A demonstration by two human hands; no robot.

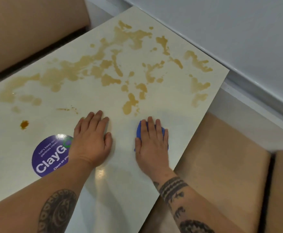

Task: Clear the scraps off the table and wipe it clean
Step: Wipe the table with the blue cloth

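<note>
Tan padded benches flank it — pale wall behind.

Office pantry: "pantries clean" table sticker

Blue cloth mostly hidden under right hand; only edges show beside fingers. Round purple sticker partly covered by left hand and wrist, small print cut short. Table cut off at left and bottom edges. Both forearms cut off at bottom edge.

Left hand lies flat; right hand presses down, fingers seemingly straight.
</note>
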